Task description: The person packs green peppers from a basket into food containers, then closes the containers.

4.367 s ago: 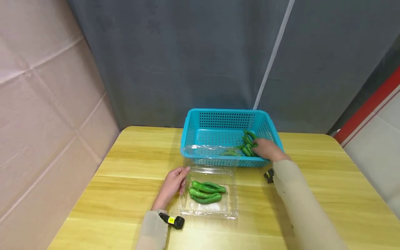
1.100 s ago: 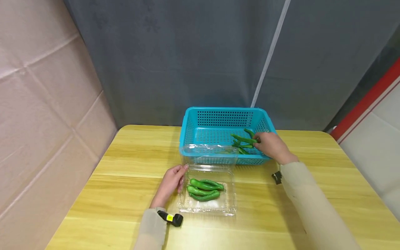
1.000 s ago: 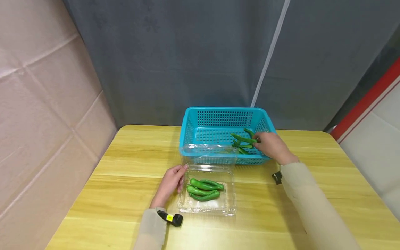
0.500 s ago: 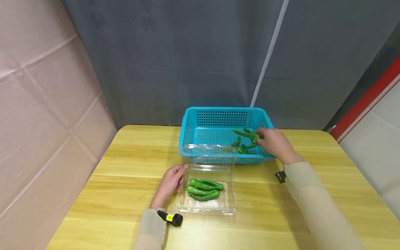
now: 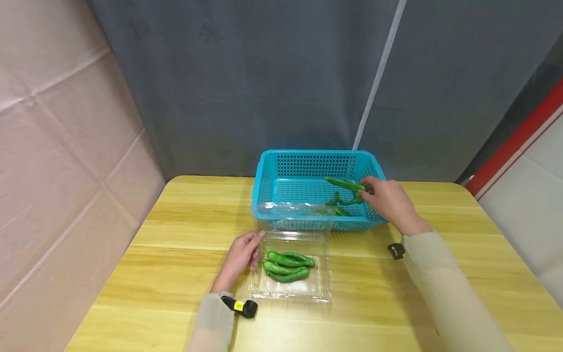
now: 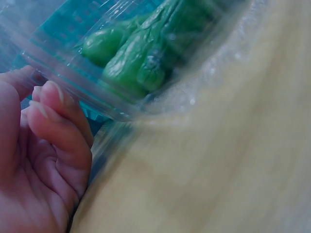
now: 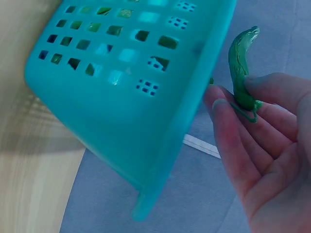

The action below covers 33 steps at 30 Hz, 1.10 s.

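Observation:
My right hand (image 5: 389, 198) pinches a green chili pepper (image 5: 344, 184) between thumb and fingers over the right end of the blue basket (image 5: 318, 152). In the right wrist view, this chili pepper (image 7: 239, 63) stands out past the thumb, its stem bent down over the fingers. More chili peppers (image 5: 340, 211) lie in the basket below, partly behind the clear lid (image 5: 290, 226). My left hand (image 5: 239, 256) holds the left edge of the open clear plastic container (image 5: 323, 283) near its hinge. Several green chili peppers (image 5: 288, 261) lie side by side in the container.
The wooden table (image 5: 184, 225) carries the basket at its back edge and the container in front of it. A dark grey curtain (image 5: 242, 88) hangs behind. A beige wall (image 5: 66, 161) stands at the left.
My right hand has drawn a chili pepper up from the pile and shifted slightly up and to the right. The pile has loosened and spread. My left hand and the container stay in place.

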Available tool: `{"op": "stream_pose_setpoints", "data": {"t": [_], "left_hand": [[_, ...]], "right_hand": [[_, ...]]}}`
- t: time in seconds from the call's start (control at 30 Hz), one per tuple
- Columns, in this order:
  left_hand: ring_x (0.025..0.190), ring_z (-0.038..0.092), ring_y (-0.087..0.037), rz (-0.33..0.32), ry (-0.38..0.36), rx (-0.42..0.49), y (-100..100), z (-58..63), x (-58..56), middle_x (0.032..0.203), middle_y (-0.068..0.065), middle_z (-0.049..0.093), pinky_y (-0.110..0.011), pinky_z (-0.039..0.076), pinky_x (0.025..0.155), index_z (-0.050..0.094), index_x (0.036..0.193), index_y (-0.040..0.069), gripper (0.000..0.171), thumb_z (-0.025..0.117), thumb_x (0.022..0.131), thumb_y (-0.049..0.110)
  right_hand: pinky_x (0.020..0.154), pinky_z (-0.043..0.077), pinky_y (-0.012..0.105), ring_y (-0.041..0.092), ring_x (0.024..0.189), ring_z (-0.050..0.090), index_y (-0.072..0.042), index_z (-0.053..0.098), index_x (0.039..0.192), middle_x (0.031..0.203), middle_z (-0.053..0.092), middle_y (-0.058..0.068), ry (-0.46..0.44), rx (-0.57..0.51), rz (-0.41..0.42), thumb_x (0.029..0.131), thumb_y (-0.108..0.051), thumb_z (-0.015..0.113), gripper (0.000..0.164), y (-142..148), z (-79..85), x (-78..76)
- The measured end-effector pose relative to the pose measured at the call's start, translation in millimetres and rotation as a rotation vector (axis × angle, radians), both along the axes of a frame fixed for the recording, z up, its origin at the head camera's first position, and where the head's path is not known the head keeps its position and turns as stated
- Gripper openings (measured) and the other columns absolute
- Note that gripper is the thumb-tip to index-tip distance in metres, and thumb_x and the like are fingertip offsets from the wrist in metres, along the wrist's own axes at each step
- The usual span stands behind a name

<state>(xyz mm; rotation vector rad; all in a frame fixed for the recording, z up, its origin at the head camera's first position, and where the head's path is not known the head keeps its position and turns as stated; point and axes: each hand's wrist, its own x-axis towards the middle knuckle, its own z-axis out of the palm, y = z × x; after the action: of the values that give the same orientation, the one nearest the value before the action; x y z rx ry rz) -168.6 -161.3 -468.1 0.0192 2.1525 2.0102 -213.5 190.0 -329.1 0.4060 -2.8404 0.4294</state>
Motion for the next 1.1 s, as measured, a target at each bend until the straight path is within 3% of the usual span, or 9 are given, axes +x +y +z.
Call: {"op": "stream_pose_setpoints", "data": {"t": [0.3,0.87,1.1], "left_hand": [[0.035,0.037,-0.012,-0.043,-0.011,-0.002,2.6,22.0,8.6,0.052,-0.003,0.041,-0.026,0.035,0.031,0.043,0.069,0.002,0.041,0.05,0.091,0.036],[0.034,0.037,-0.012,-0.041,-0.007,-0.007,1.8,20.4,7.7,0.051,-0.003,0.041,-0.025,0.034,0.031,0.043,0.069,0.001,0.042,0.05,0.091,0.035],[0.034,0.036,-0.012,-0.041,0.002,-0.012,0.5,20.4,7.4,0.05,-0.003,0.041,-0.026,0.034,0.031,0.043,0.069,0.0,0.043,0.05,0.091,0.036]], "right_hand": [[0.06,0.048,0.038,0.022,0.074,0.06,-0.008,0.06,0.109,0.091,0.065,0.009,0.03,-0.07,-0.017,0.086,-0.02,0.06,0.026,-0.2,8.4,13.0],[0.067,0.048,0.042,0.024,0.079,0.061,-0.01,0.058,0.114,0.091,0.065,0.007,0.079,-0.315,-0.07,0.088,-0.028,0.058,0.031,-11.9,-1.1,38.6],[0.058,0.047,0.034,0.019,0.072,0.063,-0.01,0.058,0.113,0.085,0.067,0.004,0.116,-0.4,-0.103,0.087,-0.032,0.057,0.033,-14.2,-10.0,48.5]]}}
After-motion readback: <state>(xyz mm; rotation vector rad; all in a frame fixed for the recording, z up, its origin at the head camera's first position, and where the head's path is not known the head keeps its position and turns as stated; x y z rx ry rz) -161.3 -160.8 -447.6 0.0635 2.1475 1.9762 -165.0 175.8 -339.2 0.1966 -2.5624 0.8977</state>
